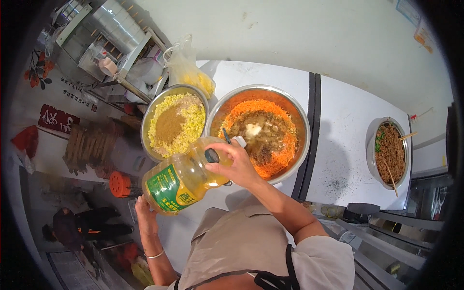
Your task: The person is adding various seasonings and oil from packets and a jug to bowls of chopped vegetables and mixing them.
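Note:
A large plastic cooking-oil bottle (181, 181) with a green label is tilted in both my hands, its neck towards a large steel bowl (307, 134). My right hand (235, 163) grips it near the neck, by the dark handle piece. At the base, my left hand (146, 212) supports it. Inside the large bowl lie shredded carrot (281, 163), brown seasoning and a white lump (253, 129). The bottle mouth and any stream of oil are hard to make out. Left of this bowl, a smaller steel bowl (144, 139) holds chopped yellow food (194, 117) with brown powder (170, 125) on top.
Behind the bowls stands a plastic bag (188, 72) with yellow contents. A steel bowl of brown filling (389, 156) with chopsticks is at the table's far right. Shelving with steel pots (117, 25) stands upper left. A person (69, 228) is at the lower left, near an orange stool (119, 184).

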`<act>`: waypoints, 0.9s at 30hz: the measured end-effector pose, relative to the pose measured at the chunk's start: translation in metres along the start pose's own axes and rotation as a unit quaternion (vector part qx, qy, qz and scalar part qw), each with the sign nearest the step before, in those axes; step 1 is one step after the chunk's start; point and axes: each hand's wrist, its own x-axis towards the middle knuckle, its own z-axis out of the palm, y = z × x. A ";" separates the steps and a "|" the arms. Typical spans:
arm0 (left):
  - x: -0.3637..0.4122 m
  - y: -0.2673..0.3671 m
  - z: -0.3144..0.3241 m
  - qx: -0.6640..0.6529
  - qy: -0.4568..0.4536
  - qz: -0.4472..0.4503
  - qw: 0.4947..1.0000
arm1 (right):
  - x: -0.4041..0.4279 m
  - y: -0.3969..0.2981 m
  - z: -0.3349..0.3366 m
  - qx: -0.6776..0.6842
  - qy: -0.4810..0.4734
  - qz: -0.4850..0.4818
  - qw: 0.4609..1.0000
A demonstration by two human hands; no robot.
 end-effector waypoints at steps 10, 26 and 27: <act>0.001 -0.006 0.006 -0.002 -0.022 -0.015 1.000 | 0.006 0.007 -0.009 -0.018 0.006 0.017 1.000; 0.018 -0.048 -0.010 -0.099 -0.040 -0.071 0.992 | 0.006 -0.020 0.014 -0.137 0.014 -0.067 0.988; 0.020 -0.052 -0.008 -0.103 -0.043 -0.072 0.991 | 0.006 -0.029 0.018 -0.141 0.014 -0.066 0.988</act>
